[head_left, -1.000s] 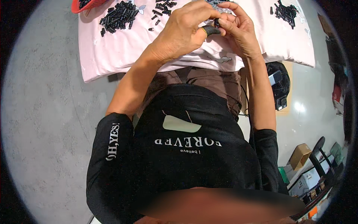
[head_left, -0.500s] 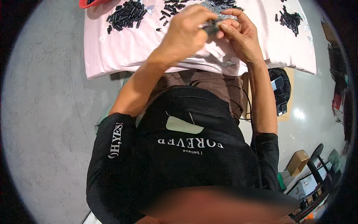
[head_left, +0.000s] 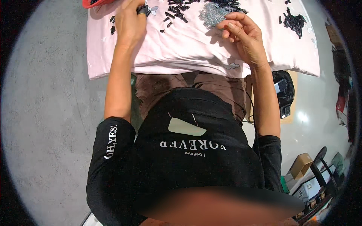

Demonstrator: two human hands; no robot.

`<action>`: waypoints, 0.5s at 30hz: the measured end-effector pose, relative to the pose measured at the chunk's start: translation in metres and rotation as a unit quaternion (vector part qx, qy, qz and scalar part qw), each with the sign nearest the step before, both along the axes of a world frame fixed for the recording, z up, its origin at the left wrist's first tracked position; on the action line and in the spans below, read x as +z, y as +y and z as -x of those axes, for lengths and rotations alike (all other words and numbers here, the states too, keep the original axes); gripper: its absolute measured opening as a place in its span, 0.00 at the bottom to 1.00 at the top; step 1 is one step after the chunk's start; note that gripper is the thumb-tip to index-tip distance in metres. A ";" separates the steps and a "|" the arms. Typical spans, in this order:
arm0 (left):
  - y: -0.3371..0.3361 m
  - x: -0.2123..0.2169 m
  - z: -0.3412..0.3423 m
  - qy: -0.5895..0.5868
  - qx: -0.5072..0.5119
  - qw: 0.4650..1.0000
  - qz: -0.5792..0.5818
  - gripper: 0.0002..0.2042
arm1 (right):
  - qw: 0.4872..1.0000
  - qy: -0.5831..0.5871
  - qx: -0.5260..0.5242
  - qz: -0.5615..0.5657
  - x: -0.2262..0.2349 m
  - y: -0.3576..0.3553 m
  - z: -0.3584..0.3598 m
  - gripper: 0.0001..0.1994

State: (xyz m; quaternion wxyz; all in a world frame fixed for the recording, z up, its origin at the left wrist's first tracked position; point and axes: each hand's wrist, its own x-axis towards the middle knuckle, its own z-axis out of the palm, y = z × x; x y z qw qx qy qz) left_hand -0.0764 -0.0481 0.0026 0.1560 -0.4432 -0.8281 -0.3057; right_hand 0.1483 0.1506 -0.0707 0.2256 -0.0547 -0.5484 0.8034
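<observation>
My left hand [head_left: 131, 24] reaches over the left pile of small black tube-like pieces [head_left: 112, 29], covering most of it. A dark band [head_left: 142, 10] sits around one of its fingers; the fingertips are hidden, so I cannot see whether they grip a piece. My right hand [head_left: 245, 37] is raised near the front of a heap of small clear, shiny pieces [head_left: 213, 16]. Its thumb and fingers are curled together, and anything between the tips is too small to make out.
All this lies on a pink cloth-covered table [head_left: 181, 49]. Loose black pieces [head_left: 177, 11] spread at the far middle, with another black pile [head_left: 294, 23] at right. A red basket [head_left: 94, 3] stands at the far left corner. Right of my legs lies a black bag [head_left: 283, 88].
My left hand has left my right hand and moved far left onto the left black pile. The clear heap shows more fully. My right hand has stayed nearly in place.
</observation>
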 end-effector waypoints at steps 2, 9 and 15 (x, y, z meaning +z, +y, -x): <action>0.012 0.007 -0.017 -0.083 -0.014 0.996 0.017 0.09 | 1.000 0.001 0.001 0.021 0.000 -0.001 0.000 0.11; 0.047 -0.004 -0.037 -0.129 -0.098 0.986 0.047 0.07 | 1.000 0.008 -0.004 0.016 0.001 0.000 0.002 0.10; 0.057 -0.006 -0.033 -0.093 -0.118 0.983 0.108 0.05 | 0.999 0.016 -0.006 0.029 0.001 -0.001 0.003 0.10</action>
